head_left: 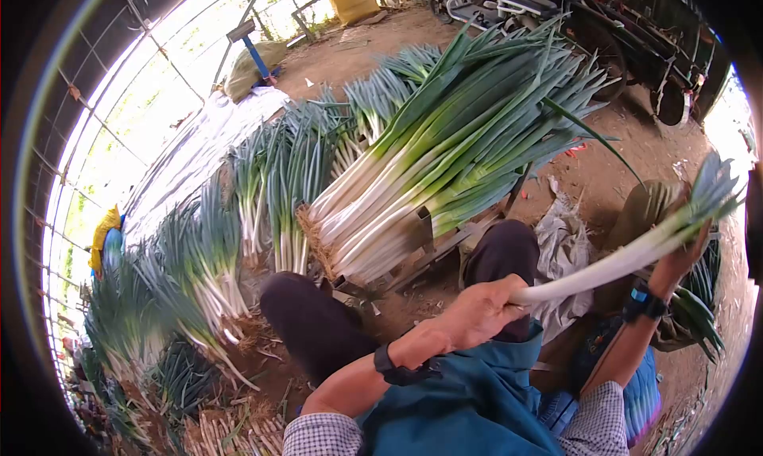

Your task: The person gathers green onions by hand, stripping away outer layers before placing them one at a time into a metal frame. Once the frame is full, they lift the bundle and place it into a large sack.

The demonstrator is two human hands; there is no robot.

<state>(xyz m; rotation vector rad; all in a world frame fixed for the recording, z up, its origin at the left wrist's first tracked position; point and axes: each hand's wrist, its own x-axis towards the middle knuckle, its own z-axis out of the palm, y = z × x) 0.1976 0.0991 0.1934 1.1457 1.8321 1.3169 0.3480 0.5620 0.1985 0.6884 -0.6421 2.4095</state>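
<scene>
My left hand (494,303) is closed around the white root end of a long green onion (608,275), in front of my right knee. The onion slants up to the right across my lap. Near its green leaves, my right hand (683,253) is closed round it, with some fingers hidden behind the stalk. Ahead of my knees, a large pile of green onions (429,166) rests on a low metal stand (433,257), roots toward me and leaves pointing away.
Bundles of green onions (207,253) lie on the soil at left. A crumpled whitish sack (560,253) lies beside my right knee. Further off are a blue post (256,57), a yellow sack (352,1) and parked vehicles (628,35). Wire mesh (103,122) bounds the left side.
</scene>
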